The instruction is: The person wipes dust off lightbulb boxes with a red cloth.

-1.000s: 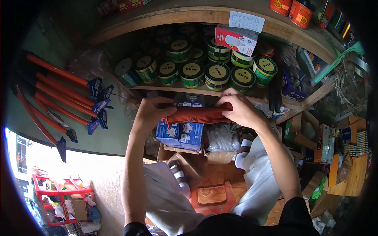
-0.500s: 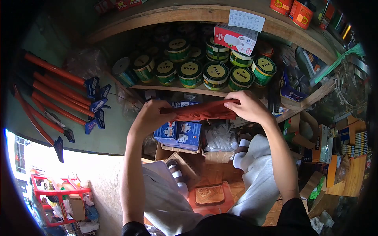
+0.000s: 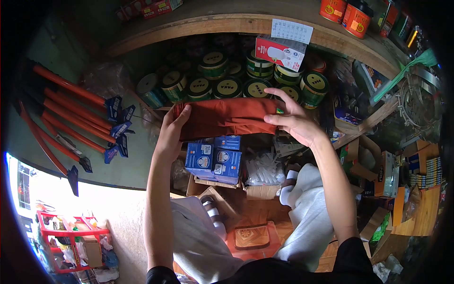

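Holding a folded rust-orange cloth point(image 3: 222, 118) up at shelf height, stretched level between both hands and clear of any surface. Clasping its left end with the left hand point(image 3: 171, 132), fingers laid up the front edge; covering its right end with the right hand point(image 3: 294, 120), fingers spread and thumb pressed across the fabric. Hiding part of a row of green, yellow-lidded tin cans point(image 3: 201, 86) standing inside the wooden shelf point(image 3: 213, 23) behind. Showing the cloth already gathered into a long flat band, several layers thick, yet not set down anywhere. Hanging just above stacked blue cardboard boxes point(image 3: 213, 158), and well apart from orange-handled tools point(image 3: 71, 111) against the green wall at left.
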{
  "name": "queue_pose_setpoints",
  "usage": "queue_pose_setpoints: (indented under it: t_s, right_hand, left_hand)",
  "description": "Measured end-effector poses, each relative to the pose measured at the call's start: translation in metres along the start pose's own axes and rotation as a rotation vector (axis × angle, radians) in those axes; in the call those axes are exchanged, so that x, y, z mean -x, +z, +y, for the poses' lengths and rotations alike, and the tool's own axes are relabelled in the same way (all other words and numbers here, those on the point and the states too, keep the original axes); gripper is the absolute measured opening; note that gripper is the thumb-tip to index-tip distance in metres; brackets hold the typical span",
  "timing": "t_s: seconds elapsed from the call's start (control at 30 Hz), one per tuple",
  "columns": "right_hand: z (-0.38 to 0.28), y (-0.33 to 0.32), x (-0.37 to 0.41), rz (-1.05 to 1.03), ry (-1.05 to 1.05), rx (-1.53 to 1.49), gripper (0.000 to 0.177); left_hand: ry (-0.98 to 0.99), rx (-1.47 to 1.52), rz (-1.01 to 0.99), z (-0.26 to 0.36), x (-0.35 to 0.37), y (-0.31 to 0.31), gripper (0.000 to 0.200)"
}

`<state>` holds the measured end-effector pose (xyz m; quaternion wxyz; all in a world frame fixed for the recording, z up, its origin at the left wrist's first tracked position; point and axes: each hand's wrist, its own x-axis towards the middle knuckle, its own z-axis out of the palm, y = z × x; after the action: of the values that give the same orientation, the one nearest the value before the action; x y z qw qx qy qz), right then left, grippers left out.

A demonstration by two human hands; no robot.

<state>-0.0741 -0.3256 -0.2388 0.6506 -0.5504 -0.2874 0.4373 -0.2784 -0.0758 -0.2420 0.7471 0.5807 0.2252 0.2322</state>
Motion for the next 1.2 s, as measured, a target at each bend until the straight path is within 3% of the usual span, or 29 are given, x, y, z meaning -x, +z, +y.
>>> queue_pose_setpoints:
  t_s: [0.13, 0.23, 0.33, 0.53, 0.67, 0.9, 1.2]
  right_hand:
    - [0.006, 0.0, -0.004, -0.11, -0.098, 0.078, 0.094]
    - [0.002, 0.001, -0.002, -0.13, -0.093, 0.099, 0.093]
    - [0.01, -0.004, -0.006, -0.076, -0.062, 0.058, 0.082]
    - [0.014, -0.006, -0.011, 0.055, -0.011, 0.127, 0.043]
    - [0.018, -0.001, -0.014, -0.034, -0.096, 0.232, 0.042]
    - [0.027, -0.002, -0.02, 0.061, 0.039, 0.459, 0.047]
    - [0.029, -0.003, -0.02, 0.262, 0.031, 0.347, 0.032]
  left_hand:
    - [-0.029, -0.015, 0.028, -0.004, -0.003, -0.008, 0.036]
    - [-0.069, 0.009, 0.129, -0.003, -0.001, -0.007, 0.037]
    - [-0.102, 0.018, 0.137, -0.005, -0.002, -0.012, 0.038]
    - [-0.158, -0.041, 0.141, -0.007, 0.002, -0.007, 0.045]
    - [-0.114, 0.023, 0.115, -0.008, 0.0, -0.012, 0.041]
    - [-0.092, 0.04, 0.179, -0.003, 0.006, 0.0, 0.035]
    - [-0.046, 0.02, 0.155, 0.004, 0.015, 0.016, 0.03]
